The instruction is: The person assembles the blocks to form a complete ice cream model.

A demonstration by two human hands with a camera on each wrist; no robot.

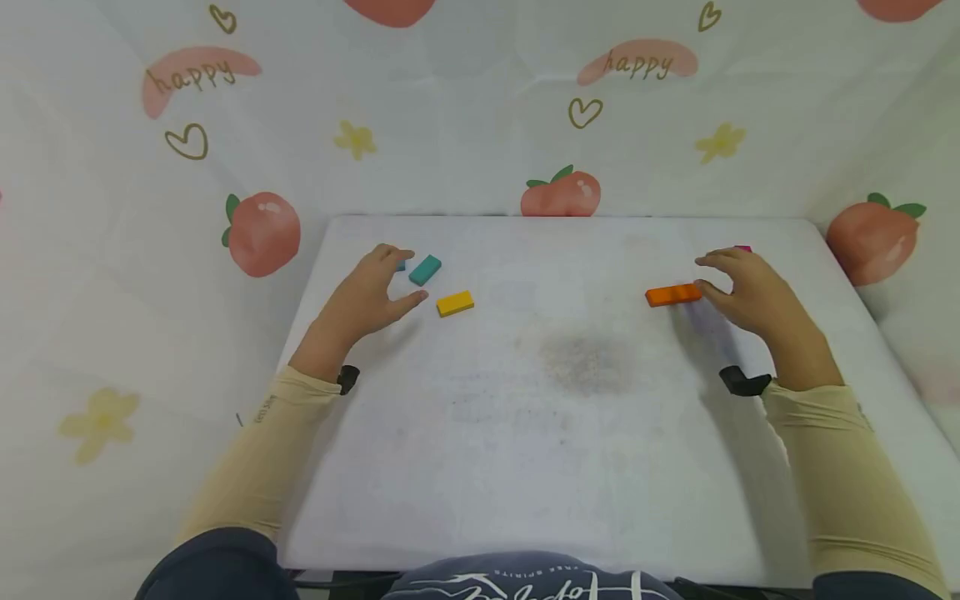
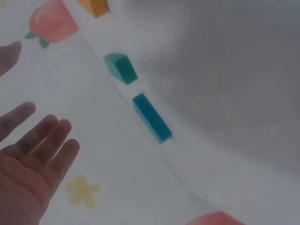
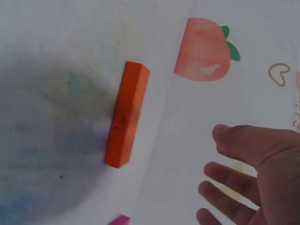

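Observation:
My left hand [image 1: 369, 293] hovers at the left of the table, thumb and fingers spread with nothing between them. Close by lie a teal block [image 1: 425, 270], a yellow block [image 1: 455, 303] and a blue block [image 1: 401, 266], which the hand partly covers in the head view. The left wrist view shows the blue block [image 2: 152, 118] in full. Over on the right, my right hand [image 1: 742, 287] has loosely bent fingers and holds nothing. Its thumb overlaps the end of a long orange block [image 1: 672, 295] in the head view; the right wrist view shows the orange block [image 3: 126, 115] apart from the fingers.
A pink block [image 1: 742, 248] peeks out behind my right hand. The white table [image 1: 525, 467] has a grey smudge [image 1: 588, 360] near its middle. A patterned white cloth [image 1: 465, 100] stands behind the table and spreads along both sides.

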